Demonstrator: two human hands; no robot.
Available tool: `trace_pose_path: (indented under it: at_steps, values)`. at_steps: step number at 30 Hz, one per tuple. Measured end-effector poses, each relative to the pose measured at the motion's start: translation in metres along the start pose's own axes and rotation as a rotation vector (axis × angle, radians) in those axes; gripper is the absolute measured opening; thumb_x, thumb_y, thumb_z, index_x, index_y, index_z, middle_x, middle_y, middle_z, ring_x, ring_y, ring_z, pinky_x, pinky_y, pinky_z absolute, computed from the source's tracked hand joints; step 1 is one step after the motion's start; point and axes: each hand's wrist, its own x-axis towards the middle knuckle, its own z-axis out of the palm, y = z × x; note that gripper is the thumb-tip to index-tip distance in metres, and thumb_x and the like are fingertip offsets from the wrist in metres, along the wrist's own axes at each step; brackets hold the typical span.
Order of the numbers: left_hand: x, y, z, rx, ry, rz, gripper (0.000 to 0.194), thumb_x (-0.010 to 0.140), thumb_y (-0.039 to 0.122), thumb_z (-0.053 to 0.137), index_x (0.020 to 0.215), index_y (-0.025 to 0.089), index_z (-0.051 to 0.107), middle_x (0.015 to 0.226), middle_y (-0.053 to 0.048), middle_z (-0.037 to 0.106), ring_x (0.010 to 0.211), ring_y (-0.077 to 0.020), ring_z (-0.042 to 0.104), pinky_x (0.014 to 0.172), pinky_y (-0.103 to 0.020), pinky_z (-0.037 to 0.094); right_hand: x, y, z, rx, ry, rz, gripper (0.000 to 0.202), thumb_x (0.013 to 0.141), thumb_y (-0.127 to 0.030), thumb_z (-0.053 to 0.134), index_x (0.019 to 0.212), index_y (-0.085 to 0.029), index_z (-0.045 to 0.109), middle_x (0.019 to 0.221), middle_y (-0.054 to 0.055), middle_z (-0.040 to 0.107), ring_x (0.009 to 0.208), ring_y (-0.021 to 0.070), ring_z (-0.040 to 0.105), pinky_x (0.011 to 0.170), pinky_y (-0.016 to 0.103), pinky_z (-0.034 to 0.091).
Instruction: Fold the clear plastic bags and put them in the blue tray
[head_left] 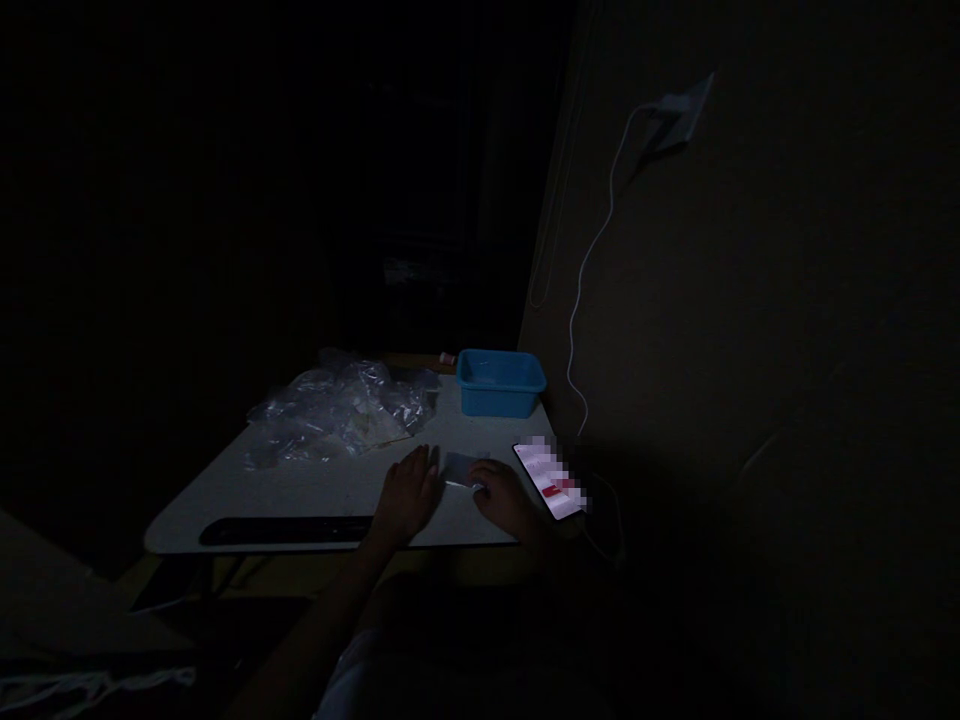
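A small, flat, shiny plastic bag [459, 468] lies on the white table [300, 492] between my hands. My right hand [504, 498] has its fingers curled, thumb and fingertips pinching the near right edge of this bag. To the left of it, my left hand [407, 492] rests flat on the tabletop, fingers stretched forward, holding nothing. Dim light hides fine detail of the bag and fingers.
A heap of crumpled clear plastic bags [345, 405] covers the table's back left. The blue plastic basin [499, 402] stands at the back right. A lit phone [544, 478] lies at the right edge. A white cable [579, 290] hangs from the wall socket [686, 110].
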Motion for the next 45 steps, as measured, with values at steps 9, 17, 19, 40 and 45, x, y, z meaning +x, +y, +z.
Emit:
trace_pose_path:
  at_steps: [9,17,19,40,45]
  values:
    - [0.014,0.018,-0.001,-0.052,-0.177,0.048,0.044,0.083,0.021,0.030,0.126,0.014,0.039,0.130,-0.010,0.043,0.121,-0.0202,0.036,0.100,-0.044,0.027,0.000,0.005,0.004,0.021,-0.014,-0.087,0.039,0.064,-0.003,0.039,0.088,-0.021,0.064,0.103,-0.001,0.062,0.101,0.0105,0.052,0.094,0.023,0.034]
    - [0.016,0.029,0.011,0.050,-0.262,0.168,0.044,0.085,0.025,0.029,0.125,0.013,0.039,0.132,-0.012,0.039,0.122,-0.0200,0.034,0.100,-0.044,0.026,0.000,0.003,0.006,-0.297,0.025,0.087,0.039,0.082,-0.018,0.034,0.116,-0.011,0.051,0.123,0.009,0.050,0.117,0.0174,0.039,0.100,0.034,0.026]
    - [0.015,0.030,0.010,0.080,-0.270,0.157,0.044,0.085,0.026,0.027,0.126,0.011,0.039,0.133,-0.013,0.039,0.123,-0.0200,0.033,0.100,-0.043,0.025,0.000,-0.002,0.007,-0.376,-0.004,0.092,0.043,0.087,-0.028,0.028,0.124,-0.010,0.043,0.130,0.011,0.041,0.124,0.0206,0.030,0.102,0.041,0.020]
    - [0.012,0.034,-0.004,0.184,-0.165,0.032,0.050,0.080,0.021,0.032,0.129,0.011,0.034,0.134,-0.013,0.036,0.124,-0.0244,0.030,0.099,-0.046,0.024,-0.001,-0.015,0.003,-0.481,-0.142,0.148,0.063,0.087,-0.050,0.016,0.131,-0.008,0.031,0.136,0.016,0.029,0.128,0.0246,0.019,0.101,0.051,0.009]
    - [0.011,0.034,0.000,0.028,-0.253,0.310,0.046,0.086,0.028,0.028,0.131,0.017,0.029,0.135,-0.008,0.036,0.124,-0.0180,0.030,0.103,-0.042,0.018,0.000,-0.015,0.002,-0.469,-0.203,0.163,0.059,0.088,-0.047,0.013,0.131,-0.011,0.031,0.138,0.012,0.027,0.129,0.0236,0.016,0.101,0.051,0.008]
